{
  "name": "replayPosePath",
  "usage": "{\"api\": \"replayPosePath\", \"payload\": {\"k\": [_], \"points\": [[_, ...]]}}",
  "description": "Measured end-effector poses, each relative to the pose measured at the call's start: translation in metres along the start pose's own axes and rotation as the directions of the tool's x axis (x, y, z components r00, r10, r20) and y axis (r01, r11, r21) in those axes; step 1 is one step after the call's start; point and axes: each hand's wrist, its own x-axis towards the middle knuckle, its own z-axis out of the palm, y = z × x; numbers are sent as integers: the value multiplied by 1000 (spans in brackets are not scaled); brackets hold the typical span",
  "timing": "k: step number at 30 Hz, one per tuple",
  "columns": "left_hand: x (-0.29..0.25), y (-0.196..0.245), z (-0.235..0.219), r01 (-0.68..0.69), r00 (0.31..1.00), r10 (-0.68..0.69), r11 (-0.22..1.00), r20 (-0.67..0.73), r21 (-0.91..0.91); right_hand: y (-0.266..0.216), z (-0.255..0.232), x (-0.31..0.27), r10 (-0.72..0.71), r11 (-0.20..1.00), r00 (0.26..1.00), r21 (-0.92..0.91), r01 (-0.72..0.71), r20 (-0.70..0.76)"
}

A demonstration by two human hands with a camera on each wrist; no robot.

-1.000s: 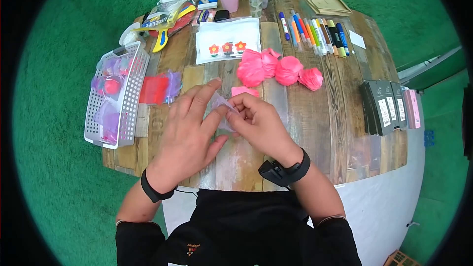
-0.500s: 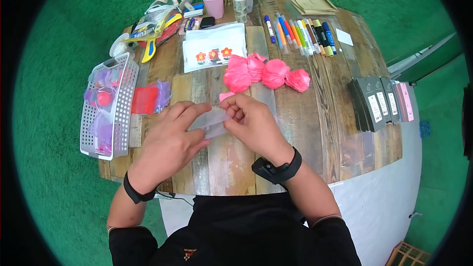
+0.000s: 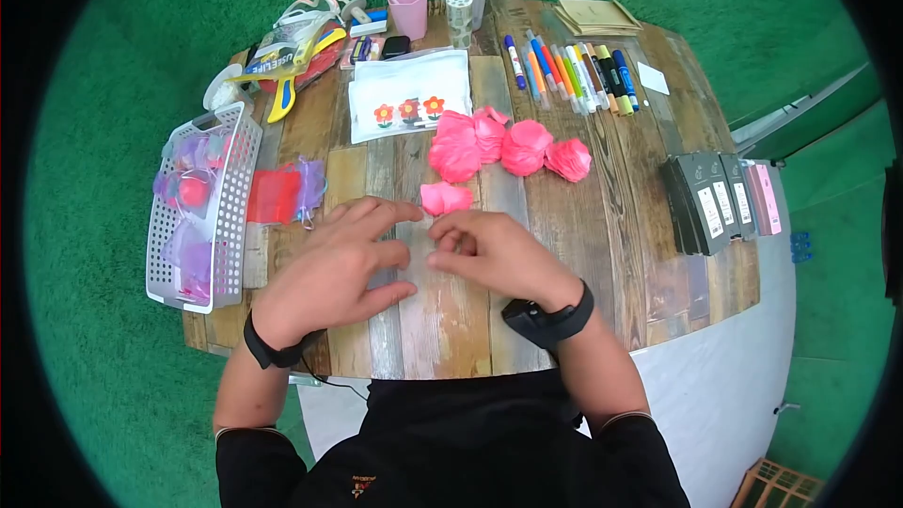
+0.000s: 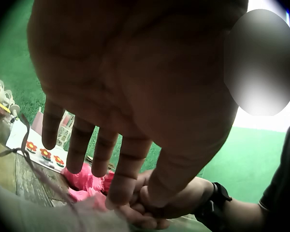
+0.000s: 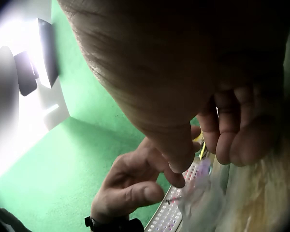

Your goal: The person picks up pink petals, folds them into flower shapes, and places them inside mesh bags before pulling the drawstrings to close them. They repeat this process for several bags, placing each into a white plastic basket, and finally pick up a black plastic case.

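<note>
A sheer whitish drawstring pouch [image 5: 200, 205] is between the hands, its thin dark string [image 4: 38, 169] trailing off in the left wrist view. My left hand [image 3: 329, 268] is beside it, fingers long and spread, thumb apart. Curled fingers of my right hand [image 3: 503, 259] are at the pouch, thumb near the index finger; I cannot tell exactly where they pinch it. In the head view the pouch hardly shows against the wood. Just beyond the fingertips lies a small pink petal-like piece [image 3: 446, 198], with several ruffled pink petal bundles [image 3: 527, 147] farther back.
At the left stands a white perforated basket [image 3: 226, 226] of pouches, with red [image 3: 275, 196] and purple pouches beside it. A flower-printed white packet [image 3: 409, 85] and a row of markers [image 3: 574, 75] lie at the back. Black boxes [image 3: 696, 207] stand at the right edge.
The pouch, clearly visible between the hands earlier, now hardly shows in the head view. The left fingers have spread and the left hand has lowered; the right hand has shifted slightly nearer the body.
</note>
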Motion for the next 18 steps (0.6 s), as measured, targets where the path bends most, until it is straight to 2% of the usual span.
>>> {"api": "replayPosePath", "payload": {"k": [1, 2, 4, 5, 6, 7, 8, 9, 12, 15, 18], "points": [[2, -4, 1, -26, 1000, 26, 998, -4, -51, -4, -9, -2, 43, 999, 998, -11, -44, -39], [4, -10, 5, -2, 997, -8, 992, -83, -123, -6, -17, -3, 86, 996, 993, -21, -88, -79], [11, -25, 15, 26, 970, -89, 963, -224, -270, 2, -28, -1, 73, 991, 978, -95, -94, -197], [17, -29, 14, 174, 956, -230, 944, -180, -281, 8, -31, 1, 63, 986, 964, -131, -100, -258], [24, -33, 14, 318, 921, -366, 905, -135, -283, 14, -32, 4, 33, 987, 954, -140, -78, -299], [31, -38, 13, 456, 864, -496, 845, -90, -278, 13, -32, 7, 3, 969, 952, -233, -78, -307], [32, -57, 27, 372, 899, -414, 894, -143, -251, 12, -32, 10, -26, 943, 950, -323, -79, -310], [35, -65, 34, 364, 907, -402, 897, -123, -251, 11, -30, 13, -56, 909, 949, -409, -80, -309], [44, -80, 44, 337, 928, -366, 903, -68, -268, 19, -23, 24, -39, 910, 947, -403, -98, -318], [53, -86, 49, 324, 938, -347, 898, -26, -297, 17, -17, 28, 31, 883, 945, -435, -179, -326], [59, -88, 51, 340, 934, -357, 896, -5, -287, 22, -16, 31, 23, 905, 943, -394, -160, -331]]}}
